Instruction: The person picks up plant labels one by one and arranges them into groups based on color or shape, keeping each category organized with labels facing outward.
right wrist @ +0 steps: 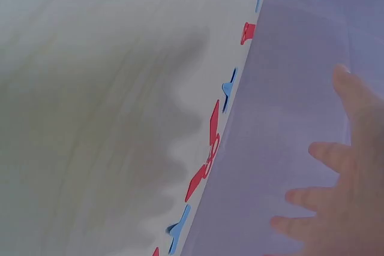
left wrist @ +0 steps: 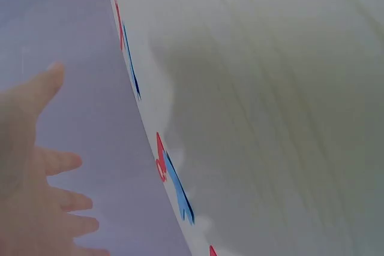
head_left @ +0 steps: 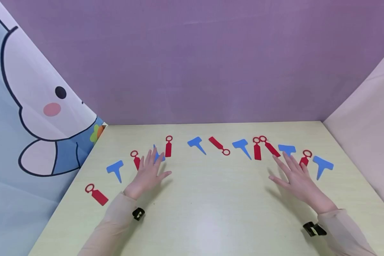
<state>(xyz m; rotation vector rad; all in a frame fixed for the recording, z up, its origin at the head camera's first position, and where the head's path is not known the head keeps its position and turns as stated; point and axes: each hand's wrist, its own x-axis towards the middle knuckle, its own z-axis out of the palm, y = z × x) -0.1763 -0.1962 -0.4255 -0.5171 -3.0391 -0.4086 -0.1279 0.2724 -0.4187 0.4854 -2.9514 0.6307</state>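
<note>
Several blue T-shaped tags [head_left: 196, 143] and several red tags with a ring at one end [head_left: 168, 147] lie in a curved row across the table. My left hand [head_left: 148, 176] hovers above the left part of the row, fingers spread, holding nothing. It partly hides a blue tag [head_left: 160, 157] and a red ringed tag [head_left: 136, 160]. On the right, my right hand [head_left: 295, 179] is also spread and holds nothing. Under its fingertips a blue tag [head_left: 287, 148] and a red tag [head_left: 305, 157] are partly covered. Two red tags [head_left: 257, 151] nearly touch at their rings.
The pale wooden table [head_left: 204, 206] ends at a purple backdrop [head_left: 211, 71]. A light blue cartoon-print cloth [head_left: 6, 199] hangs at the left, and a pale cloth [head_left: 371, 117] at the right. Each wrist has a small black device [head_left: 138, 213] strapped to it.
</note>
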